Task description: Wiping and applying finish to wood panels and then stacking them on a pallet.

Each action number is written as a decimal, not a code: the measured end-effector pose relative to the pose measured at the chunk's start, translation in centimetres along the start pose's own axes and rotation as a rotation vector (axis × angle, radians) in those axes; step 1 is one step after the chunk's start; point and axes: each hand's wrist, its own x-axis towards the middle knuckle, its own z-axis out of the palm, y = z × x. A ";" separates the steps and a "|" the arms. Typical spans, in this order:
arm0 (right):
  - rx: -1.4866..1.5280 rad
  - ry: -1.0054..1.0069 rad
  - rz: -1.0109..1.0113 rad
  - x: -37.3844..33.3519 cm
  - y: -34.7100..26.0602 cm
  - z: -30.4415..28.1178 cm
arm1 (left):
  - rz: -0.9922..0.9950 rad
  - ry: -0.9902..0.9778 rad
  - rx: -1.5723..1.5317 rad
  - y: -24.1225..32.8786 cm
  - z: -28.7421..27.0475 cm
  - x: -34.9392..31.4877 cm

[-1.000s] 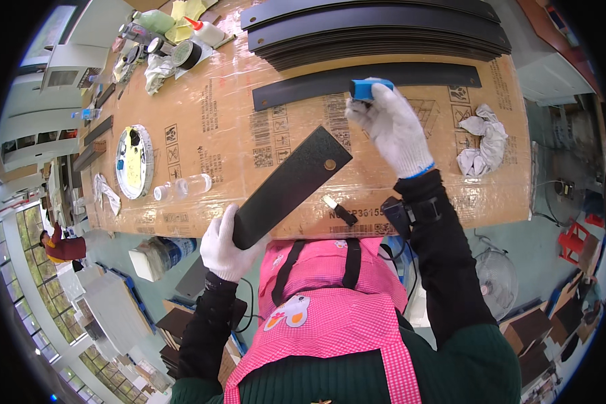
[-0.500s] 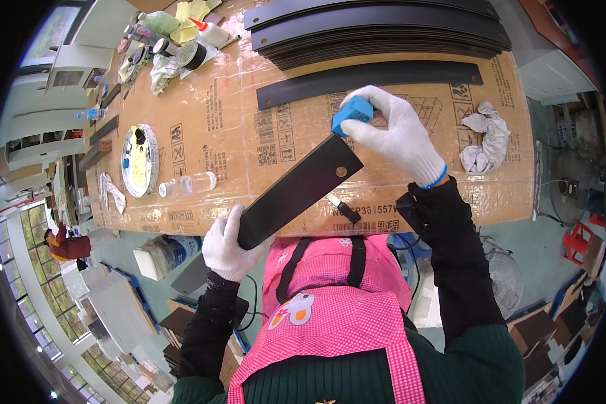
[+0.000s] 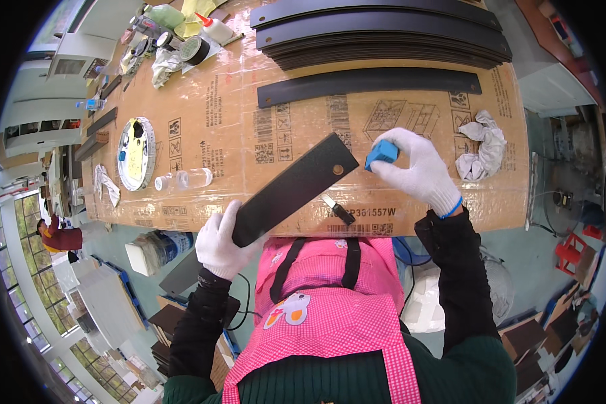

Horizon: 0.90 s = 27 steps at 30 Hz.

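My left hand point(image 3: 221, 244), in a white glove, grips the lower left end of a flat black board point(image 3: 293, 192). The board is tilted, its far end pointing up to the right, with a round brass-coloured spot near that end. Between the gloved thumb and fingers of my right hand point(image 3: 421, 172) is a small blue block point(image 3: 382, 155), held just right of the board's far end and apart from it. Under the board's right side a small knife-like tool with a black handle point(image 3: 343, 213) lies on the cardboard-covered table point(image 3: 242, 135).
A long black board point(image 3: 370, 85) lies across the table before a stack of similar boards point(image 3: 384, 40). A crumpled white cloth point(image 3: 481, 145) is at right. Leftward are clear bottles point(image 3: 194, 178), a round tray point(image 3: 148, 161) with a yellow pad, and a red-tipped glue bottle point(image 3: 215, 29).
My right hand has drawn the blue block away from the board's far end, toward the right and nearer to me. The left hand keeps its grip on the board, which has barely shifted.
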 end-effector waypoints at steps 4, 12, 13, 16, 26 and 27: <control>0.247 0.162 0.004 0.8 -0.2 0.6 | -0.004 -0.038 0.028 0.3 0.0 0.0; 0.167 0.157 -0.102 1.2 -0.9 1.1 | 0.046 -0.051 0.028 0.7 0.1 0.0; 0.141 0.140 -0.120 0.9 -0.7 0.9 | 0.038 -0.050 0.030 0.6 0.1 0.1; 0.046 -0.037 -0.057 -0.9 0.5 0.6 | -0.044 -0.020 0.017 0.1 -0.1 0.4; 0.315 0.043 0.202 -4.4 5.2 2.0 | -0.050 -0.283 -0.032 -0.2 0.9 5.0; 0.320 0.018 0.221 -5.0 6.7 2.2 | -0.035 -0.335 -0.028 0.0 1.6 5.2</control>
